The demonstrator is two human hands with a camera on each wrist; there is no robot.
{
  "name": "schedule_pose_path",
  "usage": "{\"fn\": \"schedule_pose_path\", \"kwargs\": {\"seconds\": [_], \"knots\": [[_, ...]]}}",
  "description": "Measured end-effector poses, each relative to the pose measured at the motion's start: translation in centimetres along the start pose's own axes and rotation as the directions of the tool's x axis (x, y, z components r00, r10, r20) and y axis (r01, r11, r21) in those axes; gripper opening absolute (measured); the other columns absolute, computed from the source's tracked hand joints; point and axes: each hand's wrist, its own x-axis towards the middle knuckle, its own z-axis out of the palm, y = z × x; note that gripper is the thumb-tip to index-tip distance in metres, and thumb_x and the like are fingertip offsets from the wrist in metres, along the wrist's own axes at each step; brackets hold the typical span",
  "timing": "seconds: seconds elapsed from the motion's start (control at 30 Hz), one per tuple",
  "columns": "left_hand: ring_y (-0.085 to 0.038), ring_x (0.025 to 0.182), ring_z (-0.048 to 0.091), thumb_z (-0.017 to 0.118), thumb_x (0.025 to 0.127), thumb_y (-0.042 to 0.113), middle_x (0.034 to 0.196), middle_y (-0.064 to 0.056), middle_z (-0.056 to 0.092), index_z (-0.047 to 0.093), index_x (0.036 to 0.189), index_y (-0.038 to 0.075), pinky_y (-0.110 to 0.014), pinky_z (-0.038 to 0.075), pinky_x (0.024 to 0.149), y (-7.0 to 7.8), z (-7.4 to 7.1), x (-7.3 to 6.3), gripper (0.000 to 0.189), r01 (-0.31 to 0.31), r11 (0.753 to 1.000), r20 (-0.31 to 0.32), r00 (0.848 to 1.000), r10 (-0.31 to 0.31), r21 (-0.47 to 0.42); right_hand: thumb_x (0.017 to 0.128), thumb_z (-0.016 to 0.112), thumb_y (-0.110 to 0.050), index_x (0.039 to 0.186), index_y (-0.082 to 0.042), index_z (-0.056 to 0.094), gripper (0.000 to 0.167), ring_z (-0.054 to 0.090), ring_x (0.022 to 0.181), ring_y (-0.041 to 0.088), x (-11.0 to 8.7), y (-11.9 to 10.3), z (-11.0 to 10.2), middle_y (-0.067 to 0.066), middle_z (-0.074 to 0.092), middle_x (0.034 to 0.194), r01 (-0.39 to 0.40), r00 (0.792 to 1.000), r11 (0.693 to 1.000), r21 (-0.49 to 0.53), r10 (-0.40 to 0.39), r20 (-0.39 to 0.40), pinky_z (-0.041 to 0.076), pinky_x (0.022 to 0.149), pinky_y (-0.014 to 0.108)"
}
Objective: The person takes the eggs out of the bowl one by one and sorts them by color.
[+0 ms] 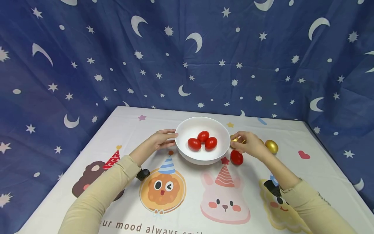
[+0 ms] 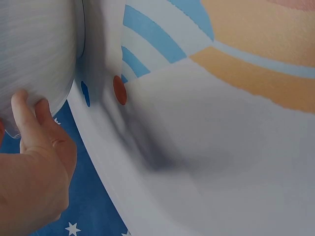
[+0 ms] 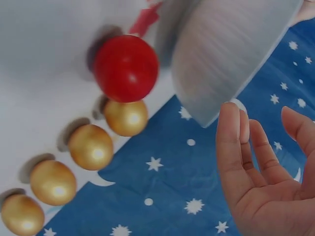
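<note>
Three glossy red egg-shaped pieces (image 1: 203,136) lie in the round white bowl (image 1: 216,128), between both hands. The left hand (image 1: 159,139) touches its side with nearly straight fingers; the right hand (image 1: 250,143), fingers loosely apart, holds nothing beside the opposite rim. Probably steadying is in hand, and the next move calls for balanced contact.

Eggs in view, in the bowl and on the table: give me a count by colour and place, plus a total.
Red eggs in the white bowl: 3
Red egg on the table: 1
Gold eggs on the table: 4
Total: 8
</note>
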Motion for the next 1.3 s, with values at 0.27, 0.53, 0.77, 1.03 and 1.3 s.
{"fn": "schedule_pose_path", "kwargs": {"seconds": [0.27, 0.53, 0.77, 1.03, 1.3], "knots": [[-0.009, 0.080, 0.061, 0.059, 0.093, 0.011, 0.137, -0.014, 0.045, 0.041, 0.143, 0.012, -0.016, 0.060, 0.075, 0.0, 0.2, 0.1, 0.053, 0.000, 1.000, -0.010, 1.000, 0.000, -0.005, 0.090, 0.062, -0.012, 0.112, 0.005, 0.060, 0.029, 0.065, 0.070, 0.023, 0.0, -1.3, -0.2, 0.024, 0.065, 0.093, 0.080, 0.997, 0.997, 0.015, -0.080, -0.019, 0.063, 0.068, 0.034], [-0.011, 0.082, 0.061, 0.061, 0.092, 0.011, 0.137, -0.014, 0.046, 0.043, 0.142, 0.013, -0.017, 0.059, 0.077, -0.1, 0.2, 0.2, 0.053, 0.002, 1.000, -0.018, 1.000, -0.002, -0.006, 0.089, 0.064, -0.012, 0.112, 0.005, 0.060, 0.029, 0.061, 0.071, 0.020, 0.1, -2.7, -0.4, 0.019, 0.064, 0.092, 0.107, 0.994, 0.994, 0.014, -0.107, -0.026, 0.058, 0.061, 0.023], [-0.012, 0.085, 0.061, 0.060, 0.092, 0.012, 0.139, -0.014, 0.044, 0.042, 0.142, 0.013, -0.017, 0.059, 0.076, -0.1, 0.1, 0.1, 0.053, 0.004, 1.000, -0.021, 1.000, -0.004, -0.006, 0.089, 0.063, -0.011, 0.110, 0.004, 0.061, 0.027, 0.063, 0.078, 0.029, 0.7, -4.4, -1.0, 0.021, 0.065, 0.095, 0.152, 0.988, 0.988, 0.001, -0.152, -0.012, 0.062, 0.068, 0.030], [-0.011, 0.082, 0.060, 0.059, 0.093, 0.010, 0.141, -0.015, 0.043, 0.043, 0.142, 0.012, -0.016, 0.059, 0.075, -0.1, 0.2, 0.2, 0.052, 0.003, 1.000, -0.021, 1.000, -0.004, -0.013, 0.089, 0.064, -0.010, 0.110, 0.003, 0.063, 0.025, 0.064, 0.078, 0.029, 2.2, -6.3, -2.0, 0.019, 0.066, 0.092, 0.175, 0.983, 0.980, -0.095, -0.170, 0.067, 0.062, 0.069, 0.033], [-0.012, 0.088, 0.060, 0.060, 0.092, 0.011, 0.142, -0.014, 0.042, 0.042, 0.142, 0.013, -0.016, 0.059, 0.076, 0.0, 0.2, 0.1, 0.053, 0.007, 1.000, -0.019, 1.000, -0.007, -0.002, 0.087, 0.065, -0.010, 0.109, 0.001, 0.064, 0.024, 0.063, 0.073, 0.026, 3.8, -8.5, -1.8, 0.019, 0.066, 0.094, 0.162, 0.978, 0.961, -0.225, -0.126, 0.167, 0.062, 0.068, 0.032]]}}
